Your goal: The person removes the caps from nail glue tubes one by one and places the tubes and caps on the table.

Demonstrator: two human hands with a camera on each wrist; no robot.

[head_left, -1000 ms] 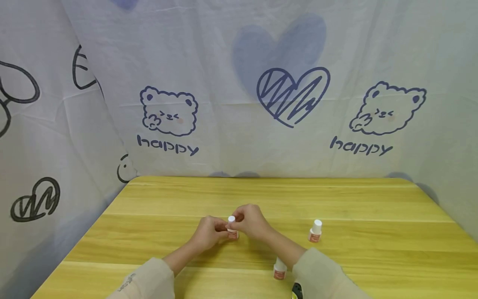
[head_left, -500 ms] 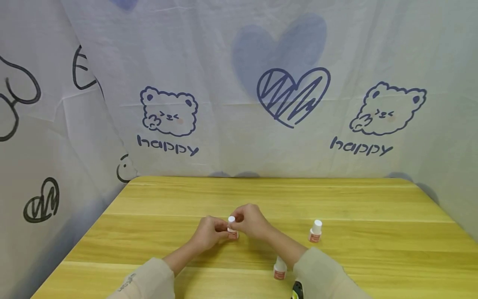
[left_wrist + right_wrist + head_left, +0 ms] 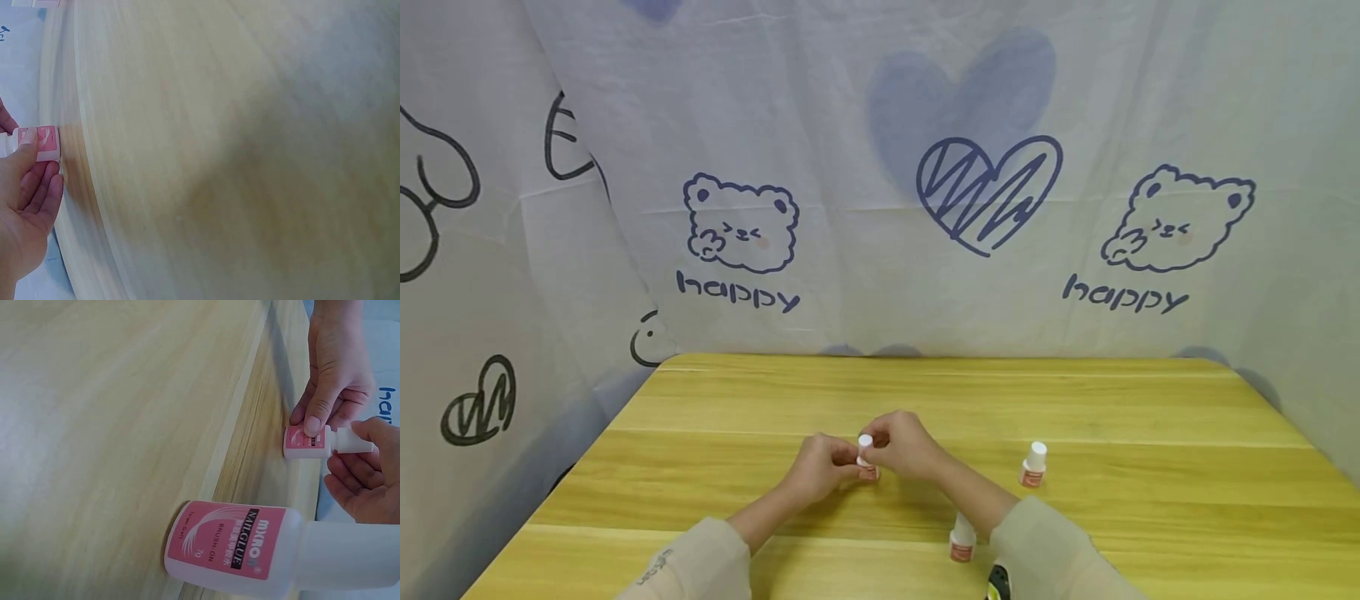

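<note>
A small white nail glue bottle (image 3: 868, 472) with a pink label stands upright on the table in the head view. My left hand (image 3: 817, 469) grips its body, thumb across the label (image 3: 47, 139) in the left wrist view. My right hand (image 3: 907, 446) pinches the white cap (image 3: 354, 441) between thumb and fingers. The right wrist view shows a narrow neck between cap and bottle body. A second nail glue bottle (image 3: 962, 544) stands near my right forearm, its cap partly hidden by the arm. It looms large as the near bottle (image 3: 228, 540) in the right wrist view.
A third capped nail glue bottle (image 3: 1033, 473) stands farther right on the wooden table (image 3: 760, 392). Near the right sleeve, a black and yellow thing (image 3: 997, 582) is cut off by the frame. A white printed cloth (image 3: 850, 267) hangs behind the table and another along its left side.
Both hands keep their places on the bottle, with barely visible motion. At the left, the hanging cloth has shifted a little.
</note>
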